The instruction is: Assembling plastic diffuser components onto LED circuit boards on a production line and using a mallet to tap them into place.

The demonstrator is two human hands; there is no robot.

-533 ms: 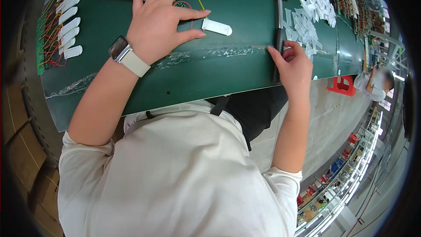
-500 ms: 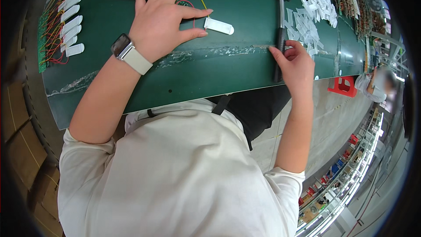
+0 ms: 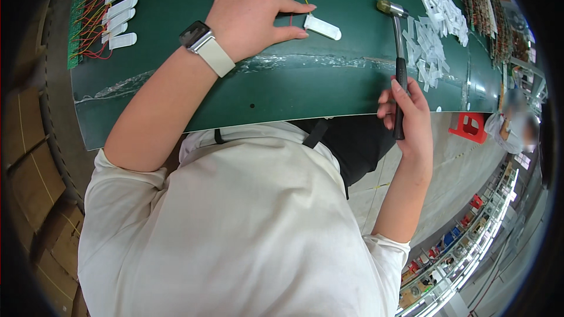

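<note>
While the white shirt [image 3: 252,217] fills the near part, the right hand [image 3: 409,108] wraps its fingers around the black handle of a hammer [image 3: 400,70]. The handle's end sticks out past the near edge of the green table [image 3: 282,97], and the hammer's head points away from the body. I cannot tell if the hammer touches the table.

A bit farther on, the left hand [image 3: 249,14] is over the table, with a watch [image 3: 197,36] on its wrist. Its thumb and first finger are wide apart, near the left end of one white piece [image 3: 322,27]. That piece lies flat on the table, between the left hand and the hammer. I cannot tell if the fingers touch it.

To the left, more white pieces [image 3: 122,7] sit in a row, next to a green board [image 3: 75,35] with red and yellow wires. Past the hammer, on the right, is a messy pile of clear and white bits [image 3: 437,9]. Farther off are a red stool [image 3: 482,130] and another person [image 3: 514,132].
</note>
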